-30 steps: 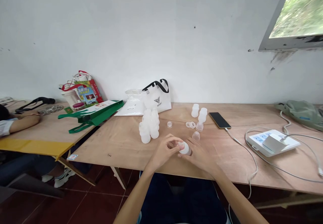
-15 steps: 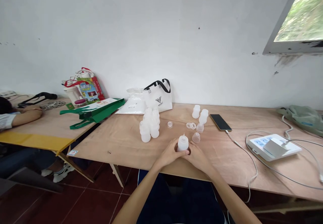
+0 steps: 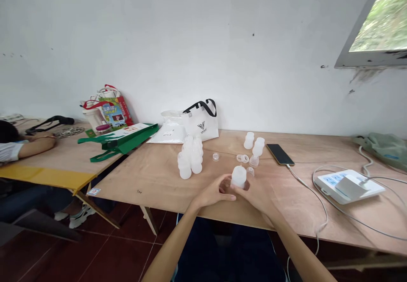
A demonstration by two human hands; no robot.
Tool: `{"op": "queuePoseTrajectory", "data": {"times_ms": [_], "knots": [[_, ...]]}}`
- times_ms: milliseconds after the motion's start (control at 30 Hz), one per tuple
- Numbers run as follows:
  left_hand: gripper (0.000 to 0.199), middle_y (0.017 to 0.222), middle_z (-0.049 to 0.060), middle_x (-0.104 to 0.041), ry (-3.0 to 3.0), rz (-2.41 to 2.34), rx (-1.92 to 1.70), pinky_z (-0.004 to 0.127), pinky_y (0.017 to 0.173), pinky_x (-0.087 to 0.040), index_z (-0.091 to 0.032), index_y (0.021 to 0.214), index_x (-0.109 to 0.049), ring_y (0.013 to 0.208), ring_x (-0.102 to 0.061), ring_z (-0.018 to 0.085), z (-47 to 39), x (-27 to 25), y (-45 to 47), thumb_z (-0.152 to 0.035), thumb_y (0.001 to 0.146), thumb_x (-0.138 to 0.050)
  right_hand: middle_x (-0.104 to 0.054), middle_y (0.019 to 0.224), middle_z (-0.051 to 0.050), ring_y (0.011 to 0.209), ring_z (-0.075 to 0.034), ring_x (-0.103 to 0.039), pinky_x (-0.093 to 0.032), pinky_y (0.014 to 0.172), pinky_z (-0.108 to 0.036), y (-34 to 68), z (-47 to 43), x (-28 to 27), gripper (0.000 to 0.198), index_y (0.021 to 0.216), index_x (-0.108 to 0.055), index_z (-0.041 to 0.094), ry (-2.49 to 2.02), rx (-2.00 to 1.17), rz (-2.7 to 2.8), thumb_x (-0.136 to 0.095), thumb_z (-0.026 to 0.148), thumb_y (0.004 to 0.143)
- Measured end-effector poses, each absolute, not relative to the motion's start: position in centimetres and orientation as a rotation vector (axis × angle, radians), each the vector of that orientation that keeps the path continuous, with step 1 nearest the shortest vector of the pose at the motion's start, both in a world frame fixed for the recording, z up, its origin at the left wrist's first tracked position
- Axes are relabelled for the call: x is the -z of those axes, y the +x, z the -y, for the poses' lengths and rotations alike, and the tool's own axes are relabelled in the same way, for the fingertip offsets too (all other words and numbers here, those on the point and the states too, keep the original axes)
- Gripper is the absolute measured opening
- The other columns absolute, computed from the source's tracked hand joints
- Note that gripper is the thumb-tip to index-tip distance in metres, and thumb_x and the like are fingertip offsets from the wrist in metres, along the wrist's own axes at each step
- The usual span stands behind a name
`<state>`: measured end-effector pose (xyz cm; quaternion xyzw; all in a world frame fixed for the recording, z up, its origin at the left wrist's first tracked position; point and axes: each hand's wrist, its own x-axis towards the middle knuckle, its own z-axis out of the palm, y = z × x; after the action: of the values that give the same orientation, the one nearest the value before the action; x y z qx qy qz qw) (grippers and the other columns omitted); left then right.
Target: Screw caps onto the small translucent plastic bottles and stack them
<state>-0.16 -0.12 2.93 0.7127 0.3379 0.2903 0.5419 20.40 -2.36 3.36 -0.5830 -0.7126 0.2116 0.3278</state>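
A small translucent white plastic bottle (image 3: pixel 239 177) is upright in my right hand (image 3: pixel 257 192), whose thumb and fingers close around its lower part. Just left of it, my left hand (image 3: pixel 213 193) is off the bottle, with thumb and fingers curved apart. Behind my right hand lies a clear cap (image 3: pixel 250 171), partly hidden. Beyond it are another clear cap (image 3: pixel 254 160) and some clear rings (image 3: pixel 242 158). A small clear round piece (image 3: pixel 216 157) lies farther left. A cluster of similar white bottles (image 3: pixel 190 157) stands left of my hands; two more white bottles (image 3: pixel 258 146) stand at the back right.
A phone (image 3: pixel 280 154) on a cable and a white power strip (image 3: pixel 349 185) lie to the right. At the back are a white bag (image 3: pixel 202 123), a plastic packet (image 3: pixel 168 132) and a green bag (image 3: pixel 125 143). A person's arm (image 3: pixel 37 144) rests on the left table.
My left hand has let go of the bottle and opened. With the bottle, my right hand has shifted slightly right and up, now covering part of the nearest clear cap.
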Motion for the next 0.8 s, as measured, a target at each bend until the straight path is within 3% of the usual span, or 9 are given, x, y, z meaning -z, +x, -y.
{"op": "queuePoseTrajectory", "data": {"times_ms": [200, 433, 600, 800], "knots": [[0.058, 0.132, 0.008, -0.06, 1.84, -0.876, -0.551, 0.041, 0.098, -0.047, -0.028, 0.129, -0.064, 0.12, -0.055, 0.028, 0.6, -3.5, -0.4, -0.042, 0.075, -0.083, -0.067, 0.124, -0.009, 0.123, -0.029, -0.058, -0.039, 0.109, -0.049, 23.5, 0.8, -3.5, 0.051, 0.131, -0.059, 0.025, -1.428, -0.306, 1.806, -0.056, 0.055, 0.091], [0.052, 0.129, 0.009, -0.059, 1.877, -0.899, -0.581, 0.04, 0.096, -0.047, -0.027, 0.129, -0.063, 0.117, -0.057, 0.027, 0.9, -3.8, 0.0, -0.037, 0.08, -0.079, -0.069, 0.122, -0.011, 0.117, -0.031, -0.062, -0.049, 0.098, -0.046, 24.0, 1.1, -3.1, 0.046, 0.127, -0.06, 0.022, -1.477, -0.61, 1.89, -0.055, 0.051, 0.093], [0.057, 0.131, 0.011, -0.057, 1.84, -0.992, -0.782, 0.036, 0.087, -0.051, -0.024, 0.137, -0.053, 0.102, -0.062, 0.023, 0.8, -3.0, 0.4, -0.035, 0.084, -0.074, -0.072, 0.12, -0.007, 0.109, -0.03, -0.066, -0.051, 0.093, -0.044, 21.7, 3.0, -5.2, 0.044, 0.13, -0.061, 0.024, -1.426, -0.734, 1.991, -0.059, 0.047, 0.092], [0.035, 0.098, 0.006, -0.07, 1.918, -1.083, -0.767, 0.034, 0.078, -0.05, -0.018, 0.121, -0.061, 0.085, -0.063, 0.022, 0.5, -2.8, 0.4, -0.031, 0.089, -0.064, -0.067, 0.132, -0.006, 0.12, -0.03, -0.063, -0.05, 0.099, -0.044, 20.3, 3.7, -5.6, 0.052, 0.138, -0.057, 0.027, -1.145, -0.932, 1.995, -0.064, 0.047, 0.09]]}}
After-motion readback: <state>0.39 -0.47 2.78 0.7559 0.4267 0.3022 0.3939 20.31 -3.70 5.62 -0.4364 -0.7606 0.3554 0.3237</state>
